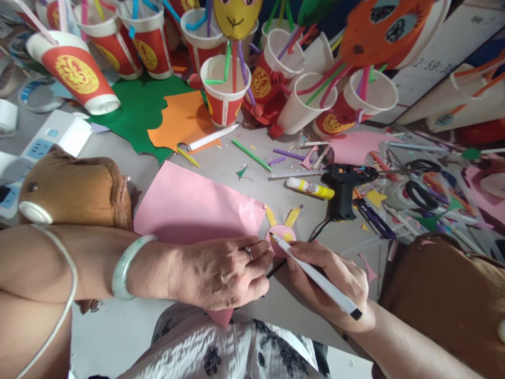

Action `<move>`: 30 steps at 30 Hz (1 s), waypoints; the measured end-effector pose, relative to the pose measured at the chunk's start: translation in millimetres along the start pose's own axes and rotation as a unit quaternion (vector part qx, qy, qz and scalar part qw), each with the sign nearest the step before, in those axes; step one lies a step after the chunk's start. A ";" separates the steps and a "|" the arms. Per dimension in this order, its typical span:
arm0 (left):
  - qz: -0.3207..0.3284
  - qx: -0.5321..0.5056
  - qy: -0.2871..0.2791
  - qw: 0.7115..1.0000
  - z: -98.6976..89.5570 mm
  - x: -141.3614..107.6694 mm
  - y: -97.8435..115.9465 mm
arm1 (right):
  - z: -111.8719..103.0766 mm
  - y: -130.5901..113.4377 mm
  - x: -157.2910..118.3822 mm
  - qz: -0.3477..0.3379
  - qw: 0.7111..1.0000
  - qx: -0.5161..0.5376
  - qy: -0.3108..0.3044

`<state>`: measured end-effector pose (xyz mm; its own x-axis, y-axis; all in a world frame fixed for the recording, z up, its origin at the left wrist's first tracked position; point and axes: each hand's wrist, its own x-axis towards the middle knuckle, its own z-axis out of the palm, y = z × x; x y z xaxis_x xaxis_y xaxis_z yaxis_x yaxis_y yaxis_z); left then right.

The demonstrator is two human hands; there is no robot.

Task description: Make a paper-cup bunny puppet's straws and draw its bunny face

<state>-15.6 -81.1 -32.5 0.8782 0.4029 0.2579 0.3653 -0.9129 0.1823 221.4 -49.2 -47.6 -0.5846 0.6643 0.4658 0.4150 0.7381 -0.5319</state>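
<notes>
A small pink paper circle (284, 235) with two yellow paper strips (292, 216) sticking up from it and yellow patches lies near the table's front edge. My left hand (232, 271) is closed, its bent fingertips pressed at the circle's left edge; they hide part of it. My right hand (331, 284) grips a white marker pen (315, 276) with a dark end cap, its dark tip touching the circle's upper left. Beneath and beyond my left hand lies a larger sheet of pink paper (197, 205).
Several red-and-white paper cups (224, 97) with straws stand at the back. A black glue gun (344, 190) and a yellow glue stick (310, 188) lie to the right, beside scraps and scissors. Green paper (130, 113), orange paper (177, 118) and a power strip (55, 137) are left.
</notes>
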 end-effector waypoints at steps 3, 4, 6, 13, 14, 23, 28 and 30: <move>0.004 0.004 -0.005 1.000 -0.1 1.3 -0.3 | 0.0 0.5 -0.8 -0.004 1.000 -0.004 0.005; 0.002 0.002 -0.001 1.000 -0.1 1.6 -0.4 | 0.0 0.6 -1.1 -0.003 1.000 -0.006 0.008; -0.002 -0.001 0.004 1.000 -0.3 1.8 -0.4 | 0.1 0.8 -1.8 0.005 1.000 -0.010 0.011; -0.003 0.007 -0.004 1.000 -1.2 0.7 0.0 | -0.5 1.4 -3.0 0.018 1.000 0.004 -0.003; -0.003 0.010 -0.006 1.000 -1.3 0.8 0.1 | -0.6 1.3 -2.7 0.017 1.000 0.004 -0.005; -0.003 0.029 -0.015 0.999 0.4 0.0 0.6 | -0.2 1.2 -4.1 0.003 1.000 -0.009 0.014; -0.003 0.024 -0.023 0.999 0.1 -0.5 0.9 | -0.1 1.4 -3.6 0.005 1.000 -0.012 0.010; -0.003 0.024 -0.022 0.999 -0.6 -0.4 0.7 | 0.3 1.8 -3.3 0.006 1.000 -0.012 0.006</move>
<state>-15.8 -81.8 -32.0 0.8881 0.4060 0.2155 0.3840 -0.9130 0.1378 223.9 -50.1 -50.3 -0.5703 0.6751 0.4681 0.4396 0.7321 -0.5204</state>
